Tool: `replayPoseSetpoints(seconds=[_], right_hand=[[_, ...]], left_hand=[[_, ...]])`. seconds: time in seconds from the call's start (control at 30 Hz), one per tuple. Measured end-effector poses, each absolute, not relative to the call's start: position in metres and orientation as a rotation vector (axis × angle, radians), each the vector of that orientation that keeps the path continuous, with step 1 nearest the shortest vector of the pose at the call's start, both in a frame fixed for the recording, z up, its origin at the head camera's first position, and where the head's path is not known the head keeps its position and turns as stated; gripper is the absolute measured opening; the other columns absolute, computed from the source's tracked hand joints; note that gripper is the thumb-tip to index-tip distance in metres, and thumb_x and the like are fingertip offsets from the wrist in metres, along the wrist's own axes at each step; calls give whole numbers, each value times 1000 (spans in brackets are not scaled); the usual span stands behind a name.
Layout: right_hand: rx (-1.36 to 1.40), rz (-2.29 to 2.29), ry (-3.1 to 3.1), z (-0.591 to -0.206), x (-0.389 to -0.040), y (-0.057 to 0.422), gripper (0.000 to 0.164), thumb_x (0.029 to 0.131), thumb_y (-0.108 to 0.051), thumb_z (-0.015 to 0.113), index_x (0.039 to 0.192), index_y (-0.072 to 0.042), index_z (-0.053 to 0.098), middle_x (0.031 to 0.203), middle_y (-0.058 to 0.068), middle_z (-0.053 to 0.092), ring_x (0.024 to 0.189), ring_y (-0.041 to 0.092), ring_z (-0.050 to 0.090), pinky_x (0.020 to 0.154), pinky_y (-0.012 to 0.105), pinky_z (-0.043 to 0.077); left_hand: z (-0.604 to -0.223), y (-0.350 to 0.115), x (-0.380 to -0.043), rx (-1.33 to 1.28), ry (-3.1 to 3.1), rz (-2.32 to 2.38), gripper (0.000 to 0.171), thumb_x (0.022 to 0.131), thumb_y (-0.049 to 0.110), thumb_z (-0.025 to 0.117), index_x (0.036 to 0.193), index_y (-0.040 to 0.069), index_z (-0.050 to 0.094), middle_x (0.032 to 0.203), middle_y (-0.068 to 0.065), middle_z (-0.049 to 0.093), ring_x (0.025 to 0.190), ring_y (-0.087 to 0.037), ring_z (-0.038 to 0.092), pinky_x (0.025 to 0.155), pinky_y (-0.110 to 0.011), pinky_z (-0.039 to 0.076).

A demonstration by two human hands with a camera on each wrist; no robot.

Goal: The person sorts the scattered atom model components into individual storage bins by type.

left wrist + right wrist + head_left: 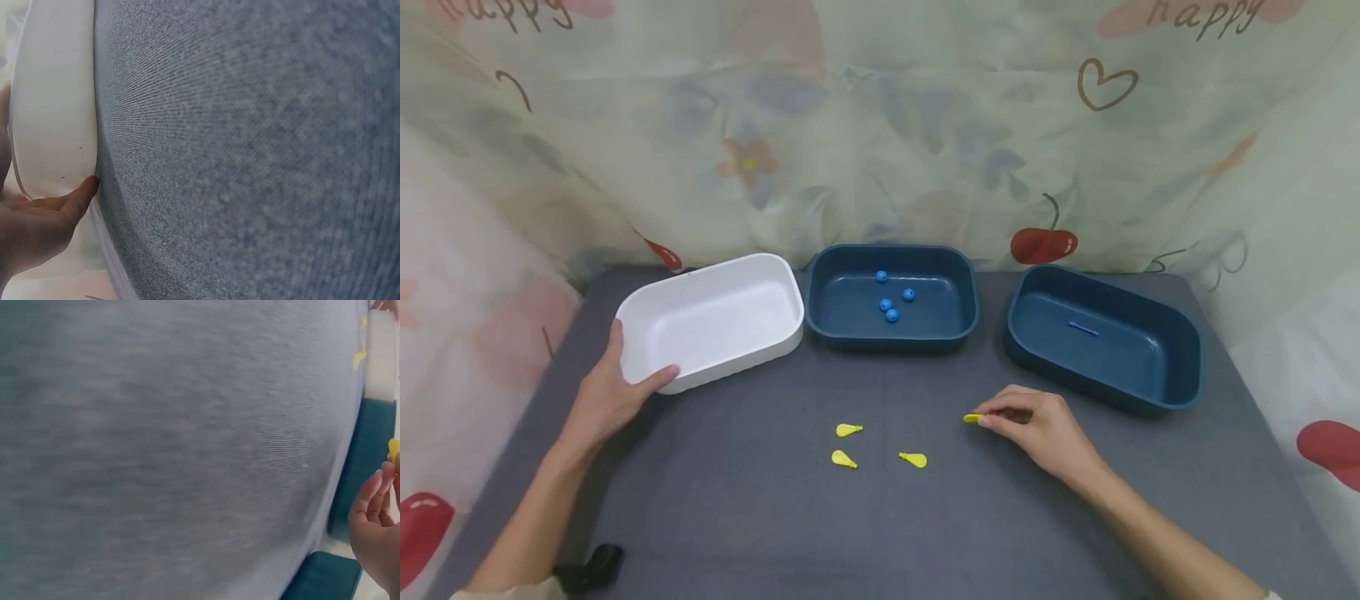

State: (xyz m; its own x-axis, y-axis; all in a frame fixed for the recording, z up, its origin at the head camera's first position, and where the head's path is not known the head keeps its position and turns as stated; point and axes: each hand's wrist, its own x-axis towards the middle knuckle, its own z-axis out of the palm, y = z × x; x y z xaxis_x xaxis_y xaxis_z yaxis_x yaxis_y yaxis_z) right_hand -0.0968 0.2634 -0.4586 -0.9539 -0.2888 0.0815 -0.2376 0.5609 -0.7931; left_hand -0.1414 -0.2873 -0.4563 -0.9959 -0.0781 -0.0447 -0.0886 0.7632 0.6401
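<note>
At the left, the left hand (606, 392) holds the near left corner of a white plastic tray (730, 379), with the thumb along its front and a finger up its left side. The tray's side wall (56, 106) shows close up in the left wrist view. Over the cloth right of centre, the right hand (1037, 425) pinches a small yellow teardrop-shaped piece (972, 418) between thumb and fingertips. That yellow piece (394, 447) is partly cut off in the right wrist view. Several similar yellow pieces (913, 459) lie on the grey cloth to its left.
A dark blue tray (891, 342) stands at the back middle with several blue beads (908, 295) inside. Another dark blue tray (1075, 383), angled at the right, contains a thin blue-purple stick (1083, 329). A printed curtain (880, 125) hangs behind the table.
</note>
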Motion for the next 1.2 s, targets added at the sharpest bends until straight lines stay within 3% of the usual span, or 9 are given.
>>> replayPoseSetpoints(seconds=[0.33,0.6,0.83,1.0,1.2], right_hand=[[-511,-1531,2598,-437,-118,227,17,85,-15,80,99,-24,79,90,-9,70,74,18,63,63,27,54],[-530,-1602,2451,-424,-142,188,14,86,-24,79,100,-19,79,90,8,74,76,33,68,64,36,56],[-537,-1644,2386,-411,-165,155,14,87,-15,78,100,-12,79,85,1,74,74,25,69,68,35,57],[-570,-1688,2359,-396,-177,131,12,87,-8,77,99,-5,79,88,7,75,73,24,69,73,40,58],[-654,-1748,2305,-396,-197,105,10,85,-16,80,95,-13,80,86,3,75,73,23,69,72,40,58]], left_hand=[[-458,-285,-142,-174,2933,1070,114,89,47,70,157,6,-11,156,-38,10,136,-61,23,106,-68,23],[-461,-284,-144,-177,2934,1095,114,89,46,72,157,6,-11,157,-35,9,138,-59,22,108,-67,21],[-461,-283,-145,-180,2924,1105,115,88,45,73,157,7,-11,158,-34,8,139,-58,20,109,-67,20],[-457,-282,-144,-196,2915,1112,116,88,47,73,157,7,-11,157,-35,8,139,-59,20,108,-68,20],[-456,-285,-140,-204,2914,1122,115,88,47,72,157,7,-11,157,-35,9,139,-59,21,108,-67,21]])
